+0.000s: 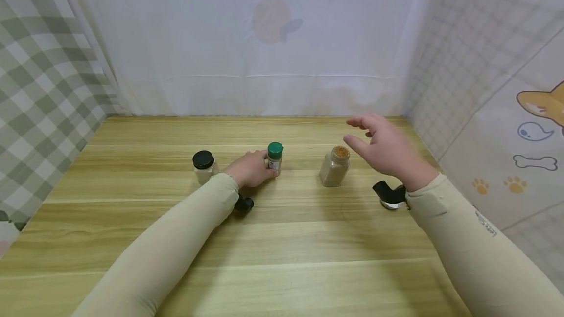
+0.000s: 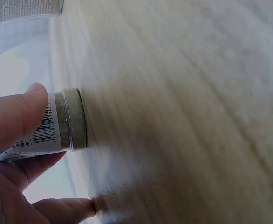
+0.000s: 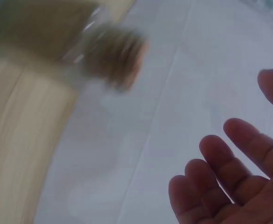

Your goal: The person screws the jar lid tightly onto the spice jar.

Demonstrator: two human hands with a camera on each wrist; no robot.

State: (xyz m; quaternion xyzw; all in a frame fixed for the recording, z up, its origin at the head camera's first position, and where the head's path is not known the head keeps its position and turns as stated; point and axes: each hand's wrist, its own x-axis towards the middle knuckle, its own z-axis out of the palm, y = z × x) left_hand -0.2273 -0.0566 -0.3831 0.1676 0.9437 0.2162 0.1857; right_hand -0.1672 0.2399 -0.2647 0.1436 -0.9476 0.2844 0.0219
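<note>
My left hand (image 1: 252,169) grips a small spice bottle (image 1: 275,153) with a green cap, thumb on one side and fingers on the other. In the left wrist view its barcode label (image 2: 44,128) shows beside the thumb, and its base is right at the tabletop. To the right stands an uncapped glass jar (image 1: 334,170) of brownish powder, its mouth orange-brown. My right hand (image 1: 387,147) is raised just right of that jar, fingers spread from the thumb and holding nothing. The right wrist view shows the jar (image 3: 111,56) blurred, apart from the fingers.
A jar with a black lid (image 1: 203,160) stands left of my left hand, partly behind the sleeve. A small round silvery thing (image 1: 391,205) lies under my right wrist, partly hidden by the black wrist camera (image 1: 388,192). A white curtain (image 1: 264,62) borders the wooden table's back edge.
</note>
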